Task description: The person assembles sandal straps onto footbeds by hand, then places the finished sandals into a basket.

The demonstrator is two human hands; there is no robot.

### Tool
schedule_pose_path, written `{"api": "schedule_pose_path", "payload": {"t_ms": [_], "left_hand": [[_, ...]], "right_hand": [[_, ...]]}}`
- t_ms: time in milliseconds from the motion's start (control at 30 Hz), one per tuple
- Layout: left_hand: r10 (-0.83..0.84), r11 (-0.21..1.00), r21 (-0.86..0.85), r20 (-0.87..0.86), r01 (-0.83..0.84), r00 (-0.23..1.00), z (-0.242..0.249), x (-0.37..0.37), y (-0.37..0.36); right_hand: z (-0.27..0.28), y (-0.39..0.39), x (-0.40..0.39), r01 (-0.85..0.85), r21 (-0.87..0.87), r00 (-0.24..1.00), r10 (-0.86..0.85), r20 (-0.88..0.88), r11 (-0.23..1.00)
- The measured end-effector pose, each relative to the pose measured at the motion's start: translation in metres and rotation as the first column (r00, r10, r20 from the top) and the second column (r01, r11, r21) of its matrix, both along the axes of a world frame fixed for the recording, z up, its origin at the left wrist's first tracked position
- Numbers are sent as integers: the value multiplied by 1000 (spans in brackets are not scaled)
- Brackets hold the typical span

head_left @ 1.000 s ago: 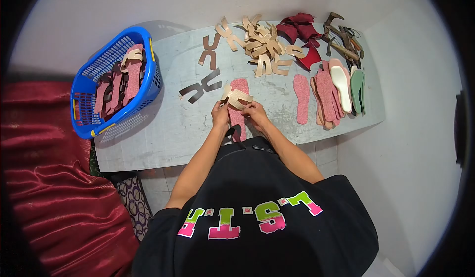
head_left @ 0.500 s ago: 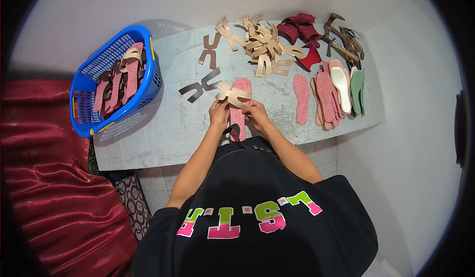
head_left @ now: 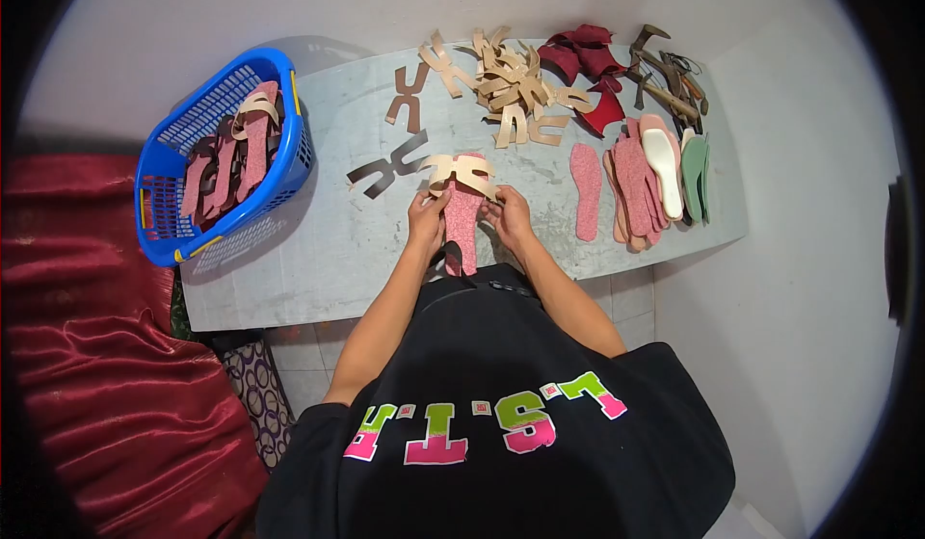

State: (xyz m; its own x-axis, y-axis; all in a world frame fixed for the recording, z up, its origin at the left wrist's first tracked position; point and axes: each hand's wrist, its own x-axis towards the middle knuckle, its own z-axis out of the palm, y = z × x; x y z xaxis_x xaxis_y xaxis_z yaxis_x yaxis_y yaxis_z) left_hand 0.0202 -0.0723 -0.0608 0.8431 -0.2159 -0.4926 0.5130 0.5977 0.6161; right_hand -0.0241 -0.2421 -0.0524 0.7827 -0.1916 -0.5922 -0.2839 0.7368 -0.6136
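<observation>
Left hand [head_left: 427, 221] and right hand [head_left: 508, 219] flank a pink speckled sole, long and flat [head_left: 462, 236], at the near edge of the grey-topped table [head_left: 328, 260], in front of the body; whether it rests on the surface or is slightly raised, cannot tell. Left grip: closed on the sole's left edge, thumb uppermost. Right grip: fingers closed at the right edge beside the lower end of a beige, X-shaped strap of leather-like material [head_left: 461, 167]; whether the strap end is caught too, cannot tell. The strap spans the sole's far part. Opposed holds presumably steady the sole and leave its upper face clear to view. A dark curved strap [head_left: 452, 253] lies at the near end. Just beyond the left hand, a dark brown H-shaped cut piece [head_left: 390, 165] lies flat, probably for easy reach. A heap of beige cut straps [head_left: 511, 81] sits farther back; stacked pink soles [head_left: 636, 187] lie to the right, apparently grouped by kind. Blue plastic basket with openwork sides [head_left: 291, 86], at left, holds strapped pink soles [head_left: 258, 149], seemingly to keep them together.
</observation>
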Motion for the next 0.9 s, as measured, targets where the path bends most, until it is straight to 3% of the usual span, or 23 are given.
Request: {"api": "schedule_pose_path", "payload": {"t_ms": [167, 367, 467, 667, 733, 833, 900], "left_hand": [[-28, 1000, -3, -74, 28, 997, 7, 1, 2], [-23, 997, 67, -72, 28, 997, 10, -1, 0], [8, 995, 103, -70, 0, 998, 9, 0, 1], [8, 983, 184, -43, 0, 999, 11, 0, -1], [-12, 974, 225, -28, 18, 1000, 11, 0, -2], [-47, 963, 265, -39, 56, 998, 5, 1, -2], [-154, 915, 373, -33, 155, 988, 0, 4, 0]], "right_hand": [[15, 7, -2, 48, -62, 994, -54, -94, 997], [-9, 6, 1, 37, 15, 999, -37, -21, 999], [-12, 1, 1, -32, 144, 996, 21, 81, 989], [5, 12, 1, -134, -54, 989, 137, 57, 990], [-1, 13, 1, -123, -238, 991, 132, 22, 963], [-1, 14, 2, -143, -357, 990, 136, -43, 923], [0, 15, 4, -132, -365, 991, 119, -60, 922]]}}
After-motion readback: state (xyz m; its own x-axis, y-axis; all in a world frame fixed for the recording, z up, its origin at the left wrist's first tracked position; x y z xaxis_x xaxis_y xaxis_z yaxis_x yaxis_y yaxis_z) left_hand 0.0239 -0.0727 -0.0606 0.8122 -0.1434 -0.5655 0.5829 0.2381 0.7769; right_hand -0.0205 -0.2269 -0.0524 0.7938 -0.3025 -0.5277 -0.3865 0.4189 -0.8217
